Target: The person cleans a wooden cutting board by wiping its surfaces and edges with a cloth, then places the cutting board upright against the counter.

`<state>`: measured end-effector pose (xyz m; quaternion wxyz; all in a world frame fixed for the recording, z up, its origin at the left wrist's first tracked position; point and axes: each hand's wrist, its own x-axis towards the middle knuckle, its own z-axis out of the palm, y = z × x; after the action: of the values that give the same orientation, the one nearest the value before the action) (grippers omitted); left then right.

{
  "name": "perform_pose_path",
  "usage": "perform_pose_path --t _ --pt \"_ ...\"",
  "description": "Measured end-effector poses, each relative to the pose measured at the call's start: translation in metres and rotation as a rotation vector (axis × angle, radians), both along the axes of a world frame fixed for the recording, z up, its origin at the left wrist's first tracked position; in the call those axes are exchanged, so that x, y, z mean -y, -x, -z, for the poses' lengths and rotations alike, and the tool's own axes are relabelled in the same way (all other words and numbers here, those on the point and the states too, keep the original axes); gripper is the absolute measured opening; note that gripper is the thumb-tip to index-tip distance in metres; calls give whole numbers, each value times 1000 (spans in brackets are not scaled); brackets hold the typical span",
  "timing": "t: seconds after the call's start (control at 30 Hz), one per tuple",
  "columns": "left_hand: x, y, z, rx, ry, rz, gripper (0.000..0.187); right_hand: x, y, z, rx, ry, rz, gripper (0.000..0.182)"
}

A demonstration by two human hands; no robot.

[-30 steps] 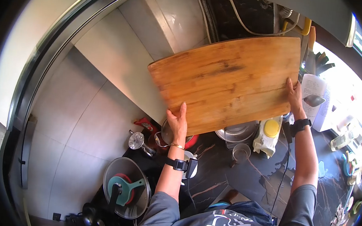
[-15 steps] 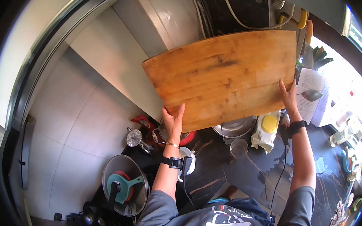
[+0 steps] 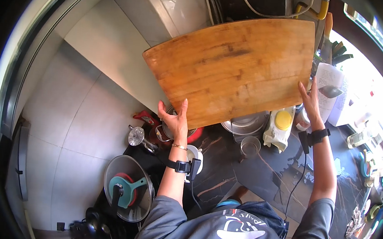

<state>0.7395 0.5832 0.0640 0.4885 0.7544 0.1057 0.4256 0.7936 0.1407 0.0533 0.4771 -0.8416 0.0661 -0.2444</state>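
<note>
A large wooden cutting board [image 3: 235, 69] is raised above the dark counter, its broad face toward me and its lower edge slanting up to the right. My left hand [image 3: 176, 120] is at its lower left corner, thumb and fingers spread around the edge. On the right, my right hand [image 3: 310, 101] is at the board's lower right edge, with the thumb on the near side. Both hands hold the board between them. Under the board, a metal pan [image 3: 246, 123], a clear glass [image 3: 250, 146] and a yellow-lidded pack [image 3: 283, 120] stand on the counter.
At the lower left a steel bowl [image 3: 143, 209] holds a teal strainer [image 3: 127, 192]. A white cup [image 3: 196, 157] is near my left wrist. Bottles and utensils line the right side of the counter [image 3: 277, 170]. Pipes run along the top.
The board has shifted slightly up and left in view, together with both hands. My left hand's fingers have spread wider apart at the board's corner.
</note>
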Motion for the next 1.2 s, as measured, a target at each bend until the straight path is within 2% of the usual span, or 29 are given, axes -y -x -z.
perform_pose_path --t 0.07,0.13,0.17,0.2,0.27,0.3,0.33,0.37,0.4,0.43,0.47,0.5,0.53,0.57,0.63,0.7,0.73,0.8,0.83,0.87,0.9,0.93,0.97,1.0,1.07,1.2 --pt "7 14 -2 -16 41 -16 88 3 12 2 -6 -3 -41 92" --pt "13 30 -2 29 -14 -103 82 5 26 5 12 47 -62 79" --pt "22 39 -2 72 -39 -94 72 7 33 5 11 49 -71 79" --pt "30 49 -1 70 -38 -104 72 8 40 5 16 29 -111 75" --pt "49 71 2 125 -77 28 61 8 64 -4 25 8 -162 72" --pt "76 93 -13 138 89 163 52 1 85 -19 -12 -85 -246 71" --pt "86 107 -6 160 -2 213 48 -2 107 -31 -50 -178 -329 71" --pt "106 130 -5 107 144 334 43 -1 127 -37 -94 -249 -444 63" --pt "120 154 -3 48 110 455 39 -5 153 -46 -80 -266 -549 56" --pt "136 180 -4 -24 64 565 30 -4 180 -49 -101 -211 -654 52" --pt "147 199 8 -26 91 756 26 -8 214 -59 -232 -208 -702 48" --pt "156 221 12 -119 88 900 21 -8 245 -59 -284 -98 -803 43" --pt "164 242 4 -237 2 982 17 -3 274 -58 -304 154 -912 41" --pt "168 259 21 -280 -63 1015 14 1 303 -47 -399 145 -1031 37" --pt "165 293 39 -594 -75 1035 14 23 361 -7 -475 222 -1151 35" --pt "149 330 80 -770 -126 971 15 45 414 13 -659 220 -1043 23" --pt "137 350 103 -814 -142 927 17 53 436 14 -714 129 -957 18" --pt "106 401 156 -1032 -185 804 19 75 488 37 -939 18 -679 16" --pt "90 431 182 -1176 -298 771 22 89 518 57 -988 45 -631 16" --pt "75 460 204 -1315 -414 733 24 105 551 84 -1036 73 -582 16" --pt "65 487 219 -1596 -597 831 25 121 589 121 -1065 28 -501 17" --pt "58 517 239 -1869 -789 919 27 130 610 138 -1174 167 -492 17" --pt "48 579 292 -1867 -780 720 33 185 689 254 -1093 1 -458 22" --pt "42 613 294 -1954 -707 781 33 171 693 229 -1218 -149 -416 33" --pt "37 639 272 -2059 -555 925 33 205 779 289 -1274 -667 -237 49" --pt "14 643 222 -2128 -383 1181 34 170 781 264 -1385 -730 135 51"
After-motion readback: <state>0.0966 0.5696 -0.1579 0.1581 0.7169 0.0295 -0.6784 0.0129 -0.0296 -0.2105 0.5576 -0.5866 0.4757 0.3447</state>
